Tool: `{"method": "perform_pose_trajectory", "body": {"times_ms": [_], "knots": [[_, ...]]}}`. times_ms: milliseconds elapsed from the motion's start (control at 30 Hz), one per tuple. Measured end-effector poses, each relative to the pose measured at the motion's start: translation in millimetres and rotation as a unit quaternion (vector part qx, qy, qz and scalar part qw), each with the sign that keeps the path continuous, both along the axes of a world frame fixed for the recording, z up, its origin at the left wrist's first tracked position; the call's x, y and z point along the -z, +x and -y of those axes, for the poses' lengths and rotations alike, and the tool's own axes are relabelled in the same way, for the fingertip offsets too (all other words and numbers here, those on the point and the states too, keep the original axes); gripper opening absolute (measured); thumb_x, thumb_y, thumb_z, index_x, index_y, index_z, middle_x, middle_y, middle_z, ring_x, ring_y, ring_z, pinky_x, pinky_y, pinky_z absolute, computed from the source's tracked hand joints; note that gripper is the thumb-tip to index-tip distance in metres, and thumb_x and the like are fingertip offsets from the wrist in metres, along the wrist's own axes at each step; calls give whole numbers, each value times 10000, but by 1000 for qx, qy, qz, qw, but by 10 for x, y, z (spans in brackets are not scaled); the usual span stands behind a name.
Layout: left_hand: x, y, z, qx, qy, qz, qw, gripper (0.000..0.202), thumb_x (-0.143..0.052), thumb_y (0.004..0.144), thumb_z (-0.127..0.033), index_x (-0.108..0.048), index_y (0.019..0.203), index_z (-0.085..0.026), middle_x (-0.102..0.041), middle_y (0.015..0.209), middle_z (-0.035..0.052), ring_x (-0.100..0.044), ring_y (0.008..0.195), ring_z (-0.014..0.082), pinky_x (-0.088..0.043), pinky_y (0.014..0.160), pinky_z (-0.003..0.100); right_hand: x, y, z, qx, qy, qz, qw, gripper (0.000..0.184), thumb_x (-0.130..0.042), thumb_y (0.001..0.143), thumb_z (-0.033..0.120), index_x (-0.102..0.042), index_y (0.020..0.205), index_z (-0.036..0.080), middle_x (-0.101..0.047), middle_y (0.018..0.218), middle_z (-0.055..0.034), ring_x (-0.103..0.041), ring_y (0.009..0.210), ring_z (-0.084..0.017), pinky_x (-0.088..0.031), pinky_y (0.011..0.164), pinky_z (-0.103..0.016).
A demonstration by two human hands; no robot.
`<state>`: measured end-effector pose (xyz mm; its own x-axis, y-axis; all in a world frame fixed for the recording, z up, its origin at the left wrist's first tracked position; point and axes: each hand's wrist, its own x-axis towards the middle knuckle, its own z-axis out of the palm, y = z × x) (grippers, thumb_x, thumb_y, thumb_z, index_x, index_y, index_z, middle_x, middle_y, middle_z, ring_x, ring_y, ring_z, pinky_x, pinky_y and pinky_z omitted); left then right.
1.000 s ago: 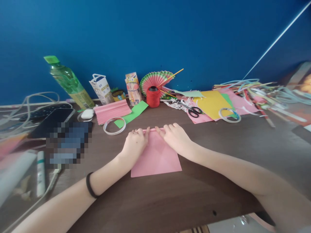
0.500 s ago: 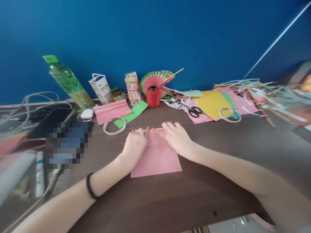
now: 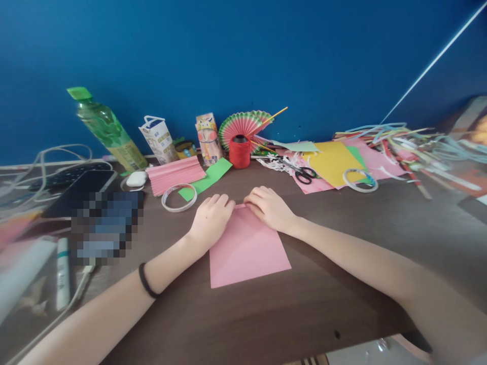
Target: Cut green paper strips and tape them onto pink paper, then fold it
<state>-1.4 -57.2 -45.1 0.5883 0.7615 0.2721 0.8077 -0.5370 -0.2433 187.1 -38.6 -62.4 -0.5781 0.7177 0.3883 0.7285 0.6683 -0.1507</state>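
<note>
A sheet of pink paper (image 3: 249,251) lies on the dark desk, with a narrow fold along its far edge. My left hand (image 3: 213,218) has its fingers closed on the far left corner of the sheet. At the far right corner, my right hand (image 3: 271,209) pinches the same edge between thumb and curled fingers. A short stretch of the folded edge shows between the two hands. Beyond my left hand lie a roll of tape (image 3: 179,209), a pleated pink paper (image 3: 175,175) and a green paper strip (image 3: 211,177).
Scissors (image 3: 304,175) rest on coloured paper (image 3: 331,162) at the back right, beside another tape roll (image 3: 360,190). A red thread spool (image 3: 240,154) and a paper fan (image 3: 239,124) stand near the blue wall. A bottle (image 3: 110,132), phone (image 3: 112,223) and marker (image 3: 63,274) are at left.
Both hands have curled their fingers at the far edge, where they were flatter before. The pink paper's near edge has shifted slightly toward me and right, and the sheet is turned a little.
</note>
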Motion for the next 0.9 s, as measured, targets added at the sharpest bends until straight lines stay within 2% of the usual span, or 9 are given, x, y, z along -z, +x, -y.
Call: {"method": "perform_pose_trajectory", "body": {"times_ms": [100, 200, 300, 400, 600, 733, 833, 900], "knots": [[-33, -30, -37, -10, -60, 72, 996, 213, -379, 854, -151, -583, 794, -164, -576, 800, 63, -525, 793, 195, -414, 694, 312, -12, 11, -2, -1, -23, -25, 999, 267, -374, 909, 254, -608, 996, 160, -581, 933, -60, -461, 867, -171, -319, 734, -288], [-108, -66, -78, -25, -136, 141, 980, 162, -410, 832, -166, -563, 780, -179, -586, 823, 42, -526, 829, 187, -411, 734, 302, -17, 14, -13, -5, -33, -38, 999, 256, -377, 904, 244, -615, 942, 156, -585, 933, -62, -463, 865, -171, -319, 734, -289], [-222, -100, -97, -79, -187, 172, 964, 107, -439, 815, -234, -532, 798, -184, -593, 765, 29, -545, 778, 197, -405, 662, 301, -11, 15, -30, -14, -45, -53, 997, 204, -396, 888, 207, -589, 868, 148, -592, 910, -55, -466, 845, -167, -322, 736, -289], [-319, -142, -107, -121, -255, 187, 941, 159, -429, 814, -293, -522, 883, -184, -609, 749, 19, -563, 688, 185, -395, 605, 290, 1, 18, -39, -23, -52, -66, 996, 171, -394, 881, 183, -559, 854, 148, -599, 875, -53, -470, 815, -167, -329, 733, -293], [-408, -275, -186, -39, -375, 189, 907, 239, -412, 805, -297, -607, 890, -189, -655, 934, 15, -582, 845, 160, -414, 717, 251, -21, 20, -8, -41, -79, -157, 984, 104, -436, 854, 172, -536, 879, 156, -586, 850, -47, -501, 808, -154, -387, 745, -289], [-494, -308, -202, -13, -363, 157, 918, 232, -435, 790, -294, -635, 847, -192, -659, 885, 2, -574, 824, 152, -410, 709, 238, -66, 19, -23, -81, -63, -185, 977, 155, -429, 864, 182, -571, 924, 162, -577, 854, -55, -515, 826, -148, -417, 750, -286], [-566, -288, -171, -3, -301, 143, 943, 245, -411, 807, -268, -643, 806, -193, -652, 839, 6, -570, 799, 148, -409, 703, 241, -116, 39, -62, -100, -14, -156, 983, 217, -414, 888, 226, -614, 925, 151, -577, 835, -66, -512, 816, -150, -414, 754, -288], [-605, -272, -140, -2, -249, 130, 960, 264, -385, 822, -232, -646, 813, -191, -653, 846, 14, -575, 806, 149, -413, 714, 247, -171, 65, -84, -87, 19, -122, 989, 252, -402, 897, 253, -634, 909, 153, -584, 818, -66, -503, 792, -156, -403, 745, -298]]}}
